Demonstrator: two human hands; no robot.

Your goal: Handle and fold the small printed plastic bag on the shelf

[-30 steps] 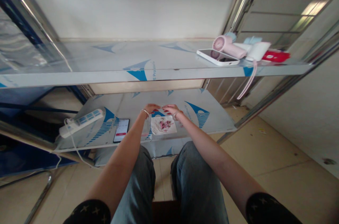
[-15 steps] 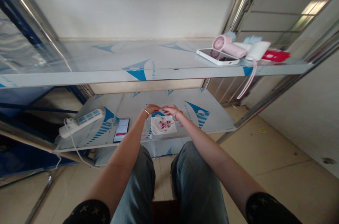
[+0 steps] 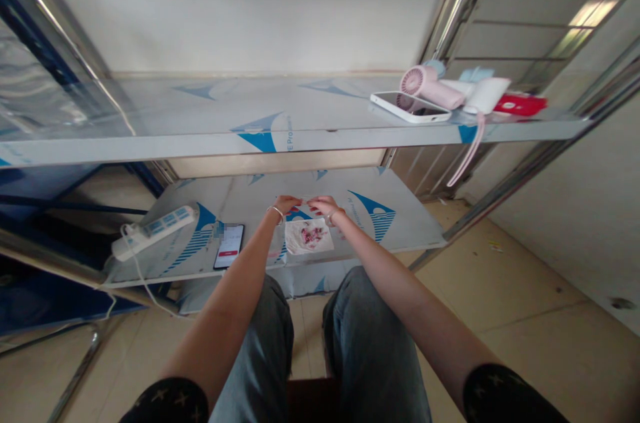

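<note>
Above a white square of tissue or cloth (image 3: 295,244) on the lower shelf, my left hand (image 3: 288,204) and my right hand (image 3: 323,204) face each other, fingertips a short gap apart. Both have their fingers bent and pinched together. Something small and pale seems to lie between the fingertips, too tiny to name. On the white square rests a little heap of dark red and pink bits (image 3: 313,234). Each wrist wears a bracelet. To the left of my left forearm lies a smartphone (image 3: 230,246) with its screen lit.
A white power strip (image 3: 155,232) with a cable sits at the left of the lower shelf (image 3: 410,216). Over it runs an upper shelf (image 3: 320,106), bearing a white-cased phone (image 3: 413,108), a pink handheld fan (image 3: 433,86), a white object with a strap and a red packet (image 3: 521,104).
My fingertips, nearly touching half a second ago, have drawn slightly apart. The white square, the red bits and the phone stay where they were.
</note>
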